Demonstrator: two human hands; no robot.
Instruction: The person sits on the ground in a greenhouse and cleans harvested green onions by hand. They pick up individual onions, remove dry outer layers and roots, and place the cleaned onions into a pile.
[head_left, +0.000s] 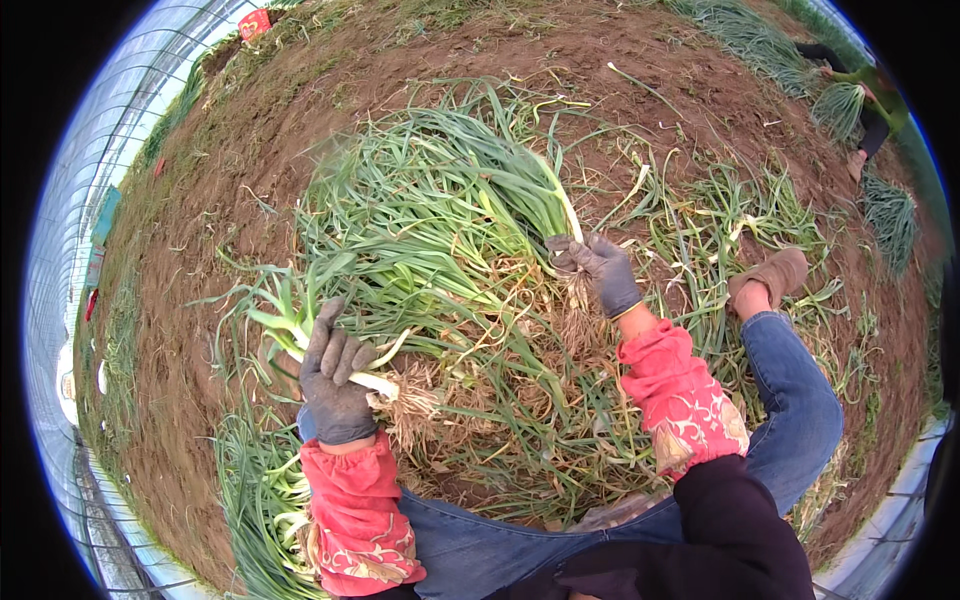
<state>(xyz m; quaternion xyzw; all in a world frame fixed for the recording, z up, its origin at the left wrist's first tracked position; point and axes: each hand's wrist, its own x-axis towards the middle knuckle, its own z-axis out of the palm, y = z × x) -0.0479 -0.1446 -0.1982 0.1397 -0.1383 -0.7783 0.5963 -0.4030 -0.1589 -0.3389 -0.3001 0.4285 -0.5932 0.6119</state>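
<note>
My left hand (335, 379), in a dark work glove, is closed around a leek-like green plant (367, 381), its white stem and shaggy roots pointing right and its leaves up and left. My right hand (600, 274), gloved too, grips the white base of another long-leaved plant (568, 210); its leaves arch left over a large pile of green plants (427, 202). Dry roots hang below that hand. A second bundle of green plants (262, 495) lies beside my left sleeve, with pale stems towards me.
Loose leaves and trimmings (540, 435) cover the soil between my legs. More leaves (720, 232) lie near my shoe (772, 277). Another person (874, 105) is at the upper right among bundled plants (840, 109). A red container (254, 25) stands far off at the upper left, by the greenhouse wall.
</note>
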